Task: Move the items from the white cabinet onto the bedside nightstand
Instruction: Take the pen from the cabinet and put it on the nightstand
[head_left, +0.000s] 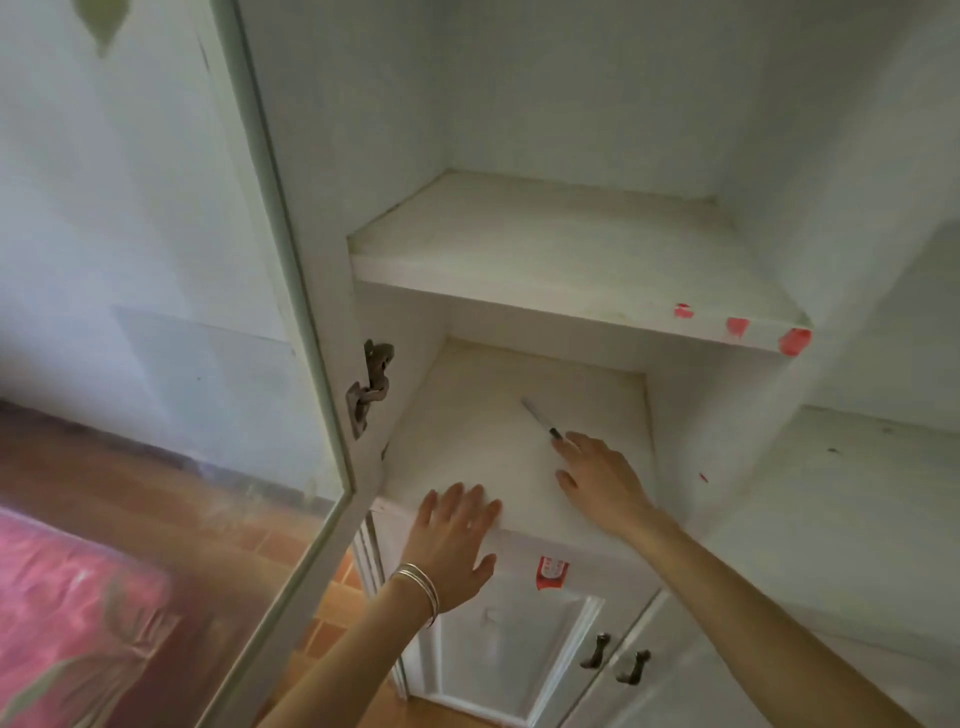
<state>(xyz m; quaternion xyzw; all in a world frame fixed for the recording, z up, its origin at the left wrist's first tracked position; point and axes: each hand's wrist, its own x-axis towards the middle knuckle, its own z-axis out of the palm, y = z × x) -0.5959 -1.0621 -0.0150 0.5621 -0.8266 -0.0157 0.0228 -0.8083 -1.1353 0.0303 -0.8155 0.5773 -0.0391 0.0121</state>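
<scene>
The white cabinet (571, 291) stands open in front of me, with two bare shelves. A thin pen (540, 418) with a dark end lies on the lower shelf (467, 426). My right hand (602, 480) reaches over that shelf with fingers straight, its fingertips touching the pen's near end. At the shelf's front edge my left hand (454, 540) rests flat and open, with bangles on its wrist. The nightstand is out of view.
The cabinet's glass door (249, 322) stands open at the left, hinge (371, 384) beside the lower shelf. Below are two closed doors with dark handles (615, 660). A red-patterned bed cover (67, 608) lies lower left over a brown tiled floor.
</scene>
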